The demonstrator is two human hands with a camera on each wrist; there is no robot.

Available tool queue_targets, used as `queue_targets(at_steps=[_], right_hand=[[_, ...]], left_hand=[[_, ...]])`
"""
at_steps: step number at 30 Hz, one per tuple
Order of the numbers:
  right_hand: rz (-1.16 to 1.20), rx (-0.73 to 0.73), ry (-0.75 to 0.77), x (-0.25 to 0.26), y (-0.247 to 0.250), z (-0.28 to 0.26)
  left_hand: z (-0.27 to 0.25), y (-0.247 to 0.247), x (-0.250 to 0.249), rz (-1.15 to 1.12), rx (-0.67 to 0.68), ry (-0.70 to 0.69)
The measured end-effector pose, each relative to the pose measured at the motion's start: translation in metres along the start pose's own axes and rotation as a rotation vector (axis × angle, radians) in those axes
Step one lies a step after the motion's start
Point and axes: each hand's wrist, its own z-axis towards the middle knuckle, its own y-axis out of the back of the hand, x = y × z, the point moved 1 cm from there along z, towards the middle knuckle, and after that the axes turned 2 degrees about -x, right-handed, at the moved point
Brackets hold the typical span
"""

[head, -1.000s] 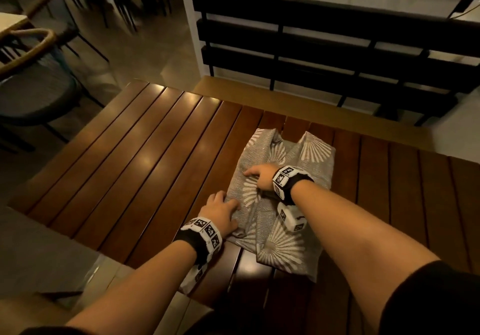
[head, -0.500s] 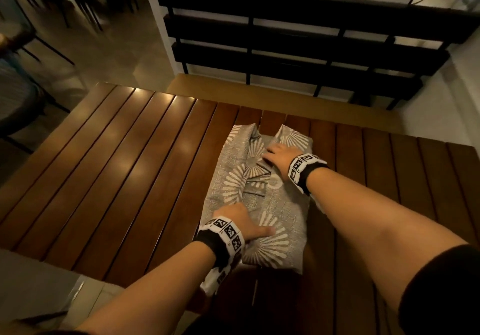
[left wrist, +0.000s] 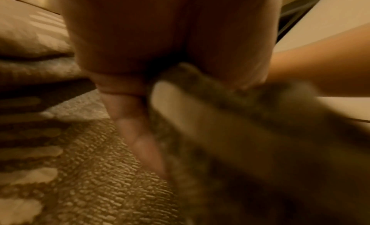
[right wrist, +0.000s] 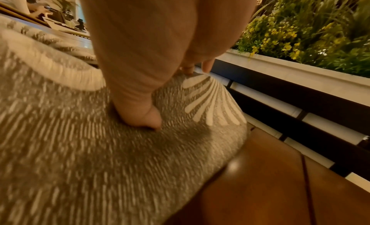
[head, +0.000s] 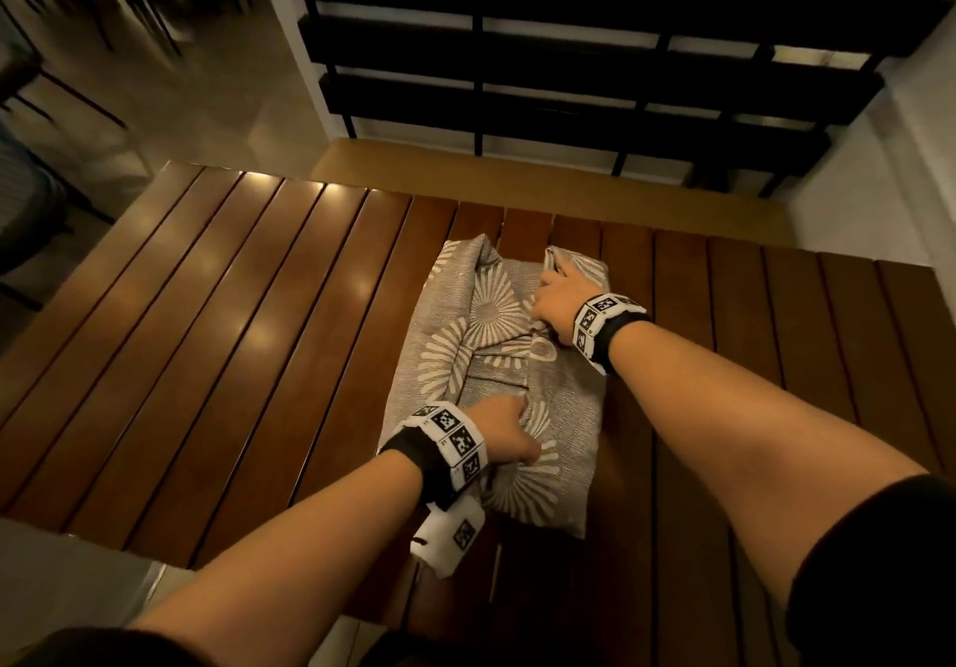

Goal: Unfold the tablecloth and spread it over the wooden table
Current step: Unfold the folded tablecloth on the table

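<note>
A folded grey tablecloth (head: 491,312) with white sunburst prints lies on the dark slatted wooden table (head: 258,330), right of its middle. My left hand (head: 509,428) is on the cloth's near half; in the left wrist view the left hand (left wrist: 148,92) pinches a raised fold of the tablecloth (left wrist: 90,181) between thumb and fingers. My right hand (head: 556,289) is at the far right corner. In the right wrist view its thumb (right wrist: 144,117) presses into the tablecloth (right wrist: 80,149), and its fingers (right wrist: 189,68) curl over the corner's far edge.
A black slatted bench back (head: 569,92) and tan bench seat (head: 517,175) run along the table's far side. A white planter with yellow flowers (right wrist: 300,30) sits behind it. Dark chairs (head: 31,175) stand at the left. Bare wood (right wrist: 260,181) lies right of the cloth.
My left hand has moved from the cloth's left edge onto its near half and taken a fold. My right hand has slid from the middle to the far right corner.
</note>
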Motion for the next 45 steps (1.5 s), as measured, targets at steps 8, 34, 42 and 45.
queue_targets(at_steps=[8, 34, 42, 45], right_hand=[[0.061, -0.165, -0.03, -0.043, -0.025, -0.065], [0.709, -0.258, -0.13, 0.049, -0.053, -0.036], [1.144, -0.152, -0.37, 0.023, -0.007, 0.027], [1.323, -0.143, -0.41, 0.038, 0.007, 0.058]], left_hand=[[0.006, -0.019, -0.077, 0.059, 0.006, -0.2], [-0.005, 0.013, 0.059, 0.18, -0.581, 0.229], [-0.01, -0.012, 0.088, 0.099, -0.432, 0.192], [-0.009, -0.012, 0.092, 0.157, -0.314, 0.179]])
